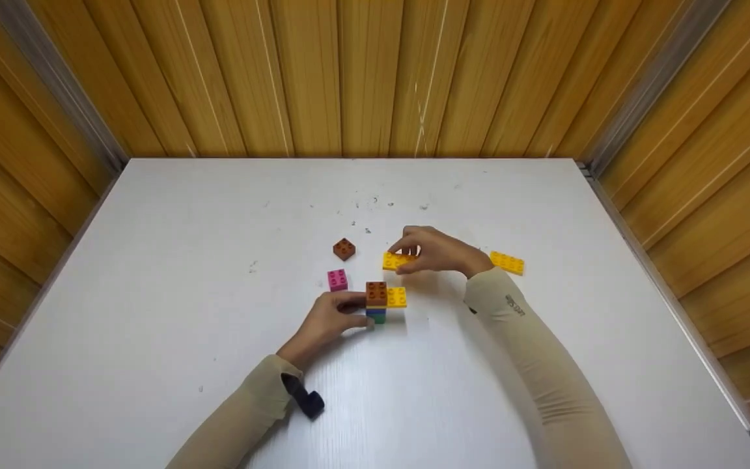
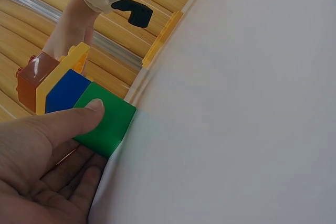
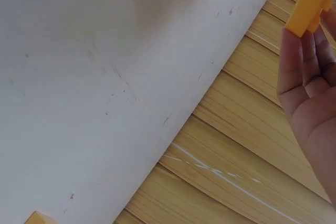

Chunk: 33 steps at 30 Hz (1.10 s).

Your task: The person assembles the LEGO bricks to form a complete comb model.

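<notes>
My left hand (image 1: pixel 331 319) grips a small stack of toy building bricks by its base. From the bottom up it has a green brick (image 2: pixel 111 121), a blue brick (image 2: pixel 67 92), a yellow plate (image 1: pixel 397 297) jutting out to the right, and a brown brick (image 1: pixel 376 293) on top. In the left wrist view the thumb presses the green brick's side. My right hand (image 1: pixel 439 251) pinches another yellow plate (image 1: pixel 396 262) between thumb and fingers, raised off the table just behind the stack. Part of that plate is hidden by the fingers.
A pink brick (image 1: pixel 337 279) lies just left of the stack, and a second brown brick (image 1: pixel 344 249) sits behind it. Beyond the right wrist rests a spare yellow plate (image 1: pixel 507 262). Wood-patterned panels (image 1: pixel 349 78) enclose the white table (image 1: pixel 186 260) at the back and sides.
</notes>
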{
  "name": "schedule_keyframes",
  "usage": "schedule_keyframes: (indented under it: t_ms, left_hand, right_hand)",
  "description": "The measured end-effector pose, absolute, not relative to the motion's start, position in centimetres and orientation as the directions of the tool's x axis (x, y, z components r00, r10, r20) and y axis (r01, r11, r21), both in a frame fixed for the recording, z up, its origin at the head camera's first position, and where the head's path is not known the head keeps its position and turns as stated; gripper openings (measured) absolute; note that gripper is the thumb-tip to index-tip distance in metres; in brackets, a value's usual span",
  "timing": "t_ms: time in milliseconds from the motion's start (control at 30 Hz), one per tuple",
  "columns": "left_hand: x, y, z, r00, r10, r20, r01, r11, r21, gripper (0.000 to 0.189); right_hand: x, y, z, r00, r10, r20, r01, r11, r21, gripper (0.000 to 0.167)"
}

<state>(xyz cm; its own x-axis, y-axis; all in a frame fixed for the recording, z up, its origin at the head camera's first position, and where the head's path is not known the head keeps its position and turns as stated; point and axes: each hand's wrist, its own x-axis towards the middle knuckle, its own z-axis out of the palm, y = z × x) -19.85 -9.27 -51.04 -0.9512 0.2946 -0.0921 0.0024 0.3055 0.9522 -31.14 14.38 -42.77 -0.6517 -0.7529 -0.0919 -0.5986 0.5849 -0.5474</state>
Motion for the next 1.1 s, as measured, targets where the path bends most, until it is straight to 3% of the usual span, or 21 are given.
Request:
schedule_keyframes:
  t_ms: [1100]
  left_hand:
    - [-19.8,-9.3,-51.2,-0.951,0.298,-0.086,0.006,0.297,0.955,0.045]
  right_hand:
    - [-27.9,13.1,-39.8,-0.504,-0.863,-0.019,-0.711,0.428,-0.559,0.039]
